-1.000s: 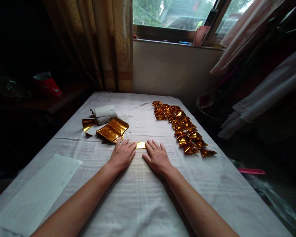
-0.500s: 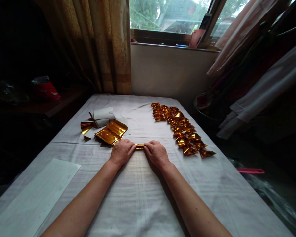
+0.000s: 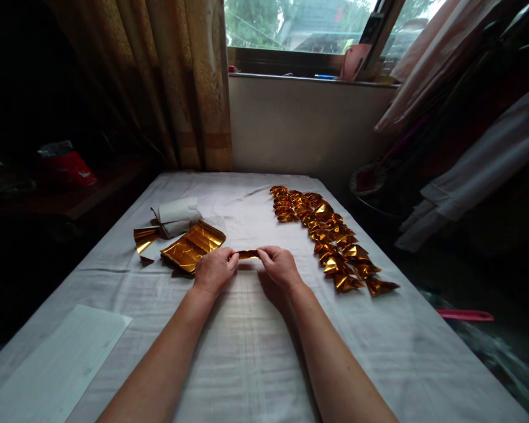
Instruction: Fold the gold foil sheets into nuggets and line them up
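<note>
A narrow folded strip of gold foil paper (image 3: 247,254) is stretched between my two hands, a little above the white cloth. My left hand (image 3: 215,270) pinches its left end between thumb and fingers, and my right hand (image 3: 278,265) pinches the other end. Both ends are hidden under the fingertips. Just left of my left hand lies a stack of gold foil sheets (image 3: 193,245), creased across. To the right of my right hand, several folded gold foil pieces (image 3: 335,235) lie in slanting rows.
The white-cloth table (image 3: 255,376) carries a white paper bundle (image 3: 178,214) and a curled gold scrap (image 3: 146,241) at the back left. A pale flat sheet (image 3: 62,364) lies front left. A pink handle (image 3: 465,315) shows beyond the right edge. Curtain (image 3: 189,88) and window stand behind.
Both hands have lifted the gold strip slightly off the cloth, and a shadow now shows beneath it. My view has shifted a little. The foil stack and folded pieces rest as before.
</note>
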Demonstrator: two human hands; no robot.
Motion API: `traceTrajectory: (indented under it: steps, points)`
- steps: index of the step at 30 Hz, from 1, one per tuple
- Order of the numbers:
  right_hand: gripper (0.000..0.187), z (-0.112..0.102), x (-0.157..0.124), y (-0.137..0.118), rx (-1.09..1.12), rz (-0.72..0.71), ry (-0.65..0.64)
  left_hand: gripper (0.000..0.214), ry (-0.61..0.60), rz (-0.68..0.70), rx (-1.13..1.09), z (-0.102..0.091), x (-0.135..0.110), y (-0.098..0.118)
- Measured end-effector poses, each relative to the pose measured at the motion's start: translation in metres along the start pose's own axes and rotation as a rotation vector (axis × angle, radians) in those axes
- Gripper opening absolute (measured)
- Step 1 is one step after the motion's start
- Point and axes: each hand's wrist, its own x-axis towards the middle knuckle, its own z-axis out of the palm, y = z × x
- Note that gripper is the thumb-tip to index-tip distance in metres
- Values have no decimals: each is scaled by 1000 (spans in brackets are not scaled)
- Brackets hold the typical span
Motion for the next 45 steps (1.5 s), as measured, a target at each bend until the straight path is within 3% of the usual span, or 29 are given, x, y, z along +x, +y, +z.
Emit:
traceTrajectory:
  steps: [7, 10, 16, 36, 45]
  points:
    - [23, 9, 10, 14, 129, 35, 78, 33, 35, -17, 42, 12, 9, 6]
    - [23, 5, 8, 13, -10, 48, 95, 32, 73, 6, 27, 21, 10, 5]
    - [27, -2, 7, 6, -294, 85, 3, 35, 129, 59, -22, 33, 9, -1]
    - [32, 4, 10, 4, -368, 105, 15, 34, 140, 105, 17, 43, 14, -3]
    - [33, 6, 8, 6, -344, 34, -25, 31, 125, 39, -18, 42, 16, -5]
